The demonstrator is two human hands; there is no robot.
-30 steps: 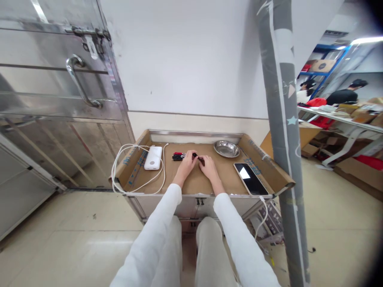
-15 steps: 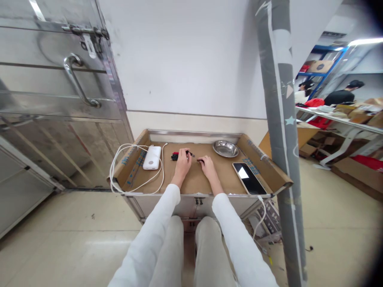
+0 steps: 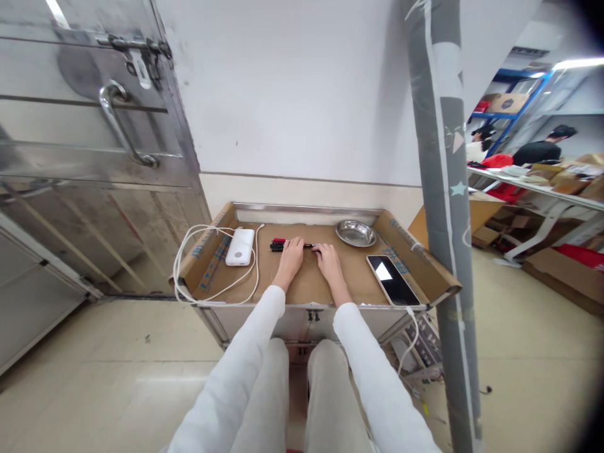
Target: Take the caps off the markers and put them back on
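On the cardboard-lined top of a small cabinet, my left hand (image 3: 291, 255) is closed on a dark pen (image 3: 309, 246), which points right. At the pen's right end are the pinched fingers of my right hand (image 3: 329, 259); they partly cover that end. A small bundle of pens (image 3: 277, 246), black ones and a red one, lies just left of my left hand, partly hidden by it.
A white power bank (image 3: 240, 246) with a looped white cable lies at left. A round metal dish (image 3: 355, 233) stands back right, and a phone (image 3: 392, 280) lies front right. Cardboard walls (image 3: 415, 255) edge the sides. A wrapped grey pipe (image 3: 443, 189) rises at right.
The pen in my left hand has come down level and met my right fingers, closing the gap between them. My left hand has shifted slightly right. The other objects stay put.
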